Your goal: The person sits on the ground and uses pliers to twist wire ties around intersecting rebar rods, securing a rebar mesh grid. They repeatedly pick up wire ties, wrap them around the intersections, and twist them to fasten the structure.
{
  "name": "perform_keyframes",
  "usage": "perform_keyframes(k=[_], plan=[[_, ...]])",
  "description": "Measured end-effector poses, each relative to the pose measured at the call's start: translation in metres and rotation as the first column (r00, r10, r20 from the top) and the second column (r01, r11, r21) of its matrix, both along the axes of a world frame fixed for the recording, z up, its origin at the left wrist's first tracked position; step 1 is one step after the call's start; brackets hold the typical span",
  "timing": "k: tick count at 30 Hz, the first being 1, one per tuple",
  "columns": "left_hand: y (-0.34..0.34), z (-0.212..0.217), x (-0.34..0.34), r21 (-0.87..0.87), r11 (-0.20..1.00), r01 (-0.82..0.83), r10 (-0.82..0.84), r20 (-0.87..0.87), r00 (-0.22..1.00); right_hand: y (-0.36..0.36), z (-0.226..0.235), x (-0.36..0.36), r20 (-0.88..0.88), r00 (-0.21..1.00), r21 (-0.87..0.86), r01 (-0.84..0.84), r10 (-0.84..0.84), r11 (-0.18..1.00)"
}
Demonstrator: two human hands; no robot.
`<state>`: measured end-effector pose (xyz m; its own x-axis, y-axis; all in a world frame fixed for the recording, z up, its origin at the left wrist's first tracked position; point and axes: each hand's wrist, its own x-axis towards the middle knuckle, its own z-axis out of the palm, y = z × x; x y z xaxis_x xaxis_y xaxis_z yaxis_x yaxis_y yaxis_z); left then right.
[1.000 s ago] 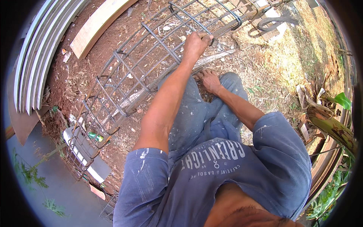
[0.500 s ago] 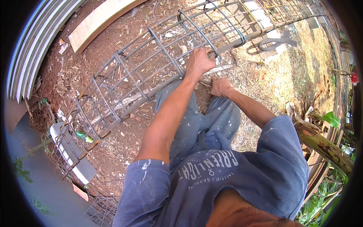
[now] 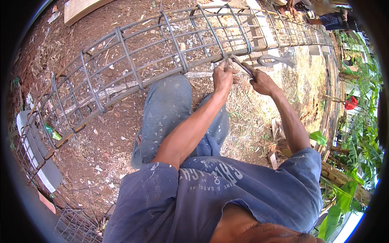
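Bar cage (image 3: 174, 41) lies across the far side of the scene, running left to right beyond the knees; left hand (image 3: 224, 77) is at its near edge with fingers bunched together, though cannot tell whether they pinch a thin wire or only the bar; right hand (image 3: 262, 82), just to the right, is wrapped round a dark slender tool (image 3: 245, 68), its tip by the left fingertips, contact unclear. Handling judgement: steady the joint with the left, fingertips clear of the tip; turn the tool from the wrist, lightly, easing off when resistance rises.
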<state>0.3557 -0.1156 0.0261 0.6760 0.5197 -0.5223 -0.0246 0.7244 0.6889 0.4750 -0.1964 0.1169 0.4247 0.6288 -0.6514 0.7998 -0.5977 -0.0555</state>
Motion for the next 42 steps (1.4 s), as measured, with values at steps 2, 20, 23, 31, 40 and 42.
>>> perform_keyframes(k=[2, 20, 23, 31, 40, 42], plan=[[0.005, -0.007, -0.002, -0.028, 0.999, 0.038, -0.037, 0.022, 0.999, 0.004, 0.003, 0.002, -0.009, 0.998, -0.021, -0.057, 0.057, 0.998], [0.007, -0.024, -0.021, 0.818, 0.56, 0.133, 0.099, -0.225, 0.969, 0.026, 0.019, 0.017, -0.314, 0.908, -0.19, 0.225, -0.276, 0.956], [0.005, -0.003, -0.009, 1.0, -0.013, 0.024, 0.204, -0.02, 0.979, 0.029, 0.031, 0.031, -0.513, 0.747, -0.26, 0.335, -0.424, 0.906], [0.024, 0.019, 0.059, 0.951, 0.263, 0.161, -0.051, -0.153, 0.987, 0.033, 0.093, 0.005, 0.578, 0.424, -0.262, -0.713, 0.697, 0.651], [0.048, 0.041, 0.072, 0.833, 0.53, 0.157, 0.051, -0.215, 0.975, 0.119, 0.087, 0.076, 0.554, 0.189, -0.228, -0.902, 0.811, 0.366], [0.04, 0.026, 0.065, 0.961, 0.248, 0.121, 0.091, -0.147, 0.985, 0.108, 0.09, 0.065, 0.462, 0.472, -0.219, -0.76, 0.751, 0.612]])
